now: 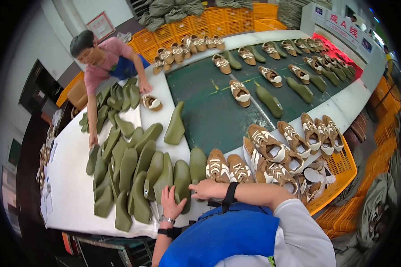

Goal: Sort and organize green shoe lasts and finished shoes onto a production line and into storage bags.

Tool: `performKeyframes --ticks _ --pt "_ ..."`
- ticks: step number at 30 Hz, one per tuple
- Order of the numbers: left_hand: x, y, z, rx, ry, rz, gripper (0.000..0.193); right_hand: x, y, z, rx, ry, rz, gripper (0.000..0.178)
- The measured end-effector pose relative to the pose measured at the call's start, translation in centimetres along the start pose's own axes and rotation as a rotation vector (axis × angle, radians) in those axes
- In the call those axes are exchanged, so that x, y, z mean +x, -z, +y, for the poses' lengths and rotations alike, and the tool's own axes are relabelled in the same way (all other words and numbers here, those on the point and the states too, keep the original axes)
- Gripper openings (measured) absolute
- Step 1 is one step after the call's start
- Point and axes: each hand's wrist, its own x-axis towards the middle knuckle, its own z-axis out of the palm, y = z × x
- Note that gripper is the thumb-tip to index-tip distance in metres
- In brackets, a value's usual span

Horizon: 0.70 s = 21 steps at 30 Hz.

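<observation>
My left hand (171,204) lies with spread fingers against the side of an olive-green shoe last (182,178) at the near edge of the table. My right hand (205,189) reaches in from the right, its fingers bent at the heel end of a neighbouring shoe last (198,163); its fingertips are partly hidden. To the left of my hands, many more green shoe lasts (128,167) crowd together on the white cloth (69,196). Brown sneakers with white stripes (217,167) stand just right of my right hand.
Across the table a person in a pink shirt (113,53) handles lasts. A dark green conveyor belt (196,98) carries sneakers and lasts in pairs. An orange crate (343,171) holding sneakers stands at my right. Stacked orange crates (182,29) line the back.
</observation>
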Motion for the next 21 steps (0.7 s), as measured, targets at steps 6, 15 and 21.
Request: performKeyframes --ticks 6,15,21 --pt "-0.8 -1.1 0.3 -0.088 0.100 -0.014 0.071 -0.3 -1.9 -0.4 0.079 -0.088 0.295 0.029" --pt "-0.3 -0.3 0.0 -0.169 0.155 -0.054 0.069 -0.2 10.9 6.4 1.621 -0.311 0.441 0.009" --pt "-0.3 -0.4 -0.9 -0.178 0.125 -0.068 0.072 1.9 16.9 13.9 -0.005 -0.388 0.299 0.020"
